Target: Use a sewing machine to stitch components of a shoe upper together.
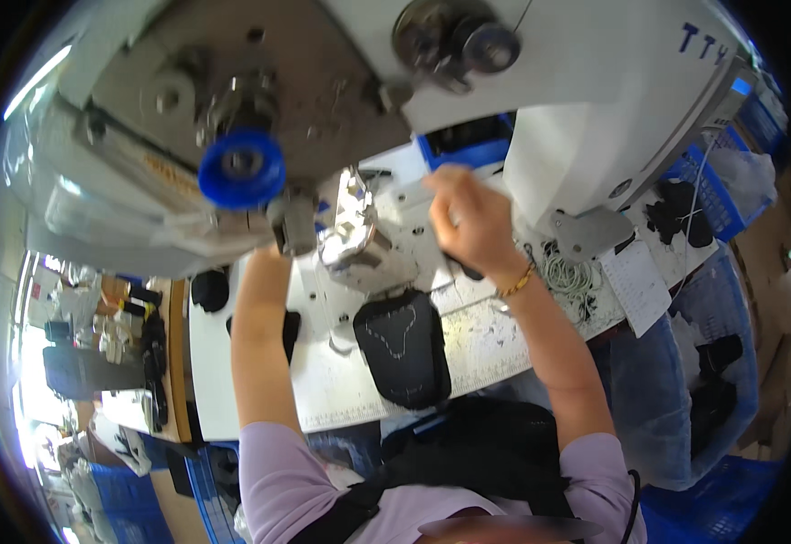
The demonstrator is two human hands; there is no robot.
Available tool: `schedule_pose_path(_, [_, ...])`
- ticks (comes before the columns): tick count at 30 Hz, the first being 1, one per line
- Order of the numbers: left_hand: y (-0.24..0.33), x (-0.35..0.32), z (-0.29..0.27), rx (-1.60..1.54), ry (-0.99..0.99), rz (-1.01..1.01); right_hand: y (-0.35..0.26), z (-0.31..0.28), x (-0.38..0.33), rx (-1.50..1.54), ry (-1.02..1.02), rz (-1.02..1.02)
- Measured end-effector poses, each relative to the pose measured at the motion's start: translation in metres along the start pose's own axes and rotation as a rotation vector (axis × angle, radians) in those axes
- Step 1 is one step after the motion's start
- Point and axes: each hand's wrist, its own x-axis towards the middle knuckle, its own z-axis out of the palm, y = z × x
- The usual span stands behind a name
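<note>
A large white industrial sewing machine (pixel 577 118) fills the top of the view, with a blue knob (pixel 242 170) on its head. My right hand (pixel 472 222) is raised beside the lit needle area (pixel 354 213), its fingers curled together; whether something thin is between them I cannot make out. My left forearm (pixel 264 354) reaches up under the machine head, which hides nearly all of that hand and its fingers. A black padded fabric piece (pixel 402 349), with a pale stitched or drawn outline, lies on the table's near part between my forearms, touched by neither hand.
More black pieces lie on the white table (pixel 336 408), one round piece (pixel 209 290) at its left. A bundle of pale cord (pixel 566 279) and a written paper sheet (pixel 635 288) lie at the right. Blue crates (pixel 717 181) and a translucent blue bin (pixel 645 408) stand on that side.
</note>
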Motion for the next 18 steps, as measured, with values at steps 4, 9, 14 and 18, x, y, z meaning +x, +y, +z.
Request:
schedule_pose_path(4, [-0.021, -0.022, -0.002, -0.01, -0.109, -0.145, 0.014, -0.015, 0.016, 0.005, 0.028, 0.302])
schedule_pose_path(9, [0.004, -0.1, -0.048, -0.54, -0.219, -0.489, 0.027, -0.031, -0.012, 0.046, -0.716, 0.668])
schedule_pose_path(14, [0.116, -0.169, -0.059, -0.642, -0.184, -0.355, 0.014, -0.046, -0.063, -0.02, -0.797, 0.508])
schedule_pose_path(18, [0.156, -0.185, -0.049, -0.599, -0.238, -0.464, 0.005, -0.033, -0.077, -0.007, -0.78, 0.51])
